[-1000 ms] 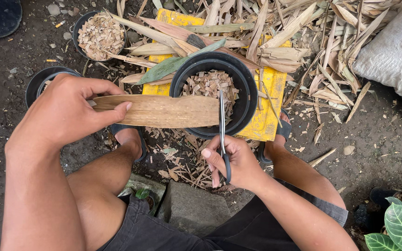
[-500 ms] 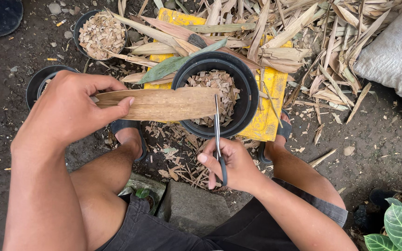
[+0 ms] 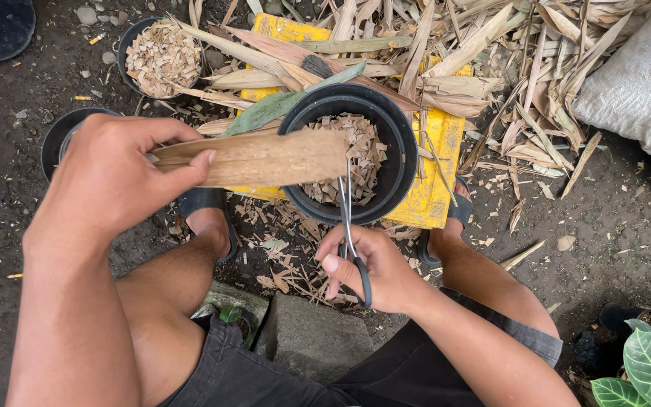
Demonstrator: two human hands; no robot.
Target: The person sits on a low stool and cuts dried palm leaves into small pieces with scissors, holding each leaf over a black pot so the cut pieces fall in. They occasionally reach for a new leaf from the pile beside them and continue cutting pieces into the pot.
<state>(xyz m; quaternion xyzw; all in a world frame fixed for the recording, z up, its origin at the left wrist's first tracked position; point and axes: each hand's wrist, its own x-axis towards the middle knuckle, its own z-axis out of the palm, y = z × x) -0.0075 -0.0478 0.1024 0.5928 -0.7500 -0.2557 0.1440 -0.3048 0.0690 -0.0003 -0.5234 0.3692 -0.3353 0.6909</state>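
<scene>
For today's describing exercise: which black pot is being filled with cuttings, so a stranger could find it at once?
Find the yellow stand amid dry leaves. On it sits the black pot, part filled with chips, below the dried leaf strip and scissors. The other chip-filled pot stands on the soil.

the dried leaf strip (image 3: pixel 265 158) in the left hand (image 3: pixel 111 177) looks papery, matt tan, with fine lengthwise fibres. the scissors (image 3: pixel 349 226) in the right hand (image 3: pixel 374 267) have thin bare metal blades with a dull shine and dark, smooth plastic handles. at twelve o'clock from them, the black pot (image 3: pixel 397 143) is smooth plastic with a faint sheen, holding dry, rough leaf chips (image 3: pixel 363 154). under it, the yellow stool (image 3: pixel 435 181) is scuffed, matt plastic. at two o'clock, the grey sack (image 3: pixel 642 83) is coarse woven cloth. the ground (image 3: pixel 619 218) is dark, crumbly soil.
</scene>
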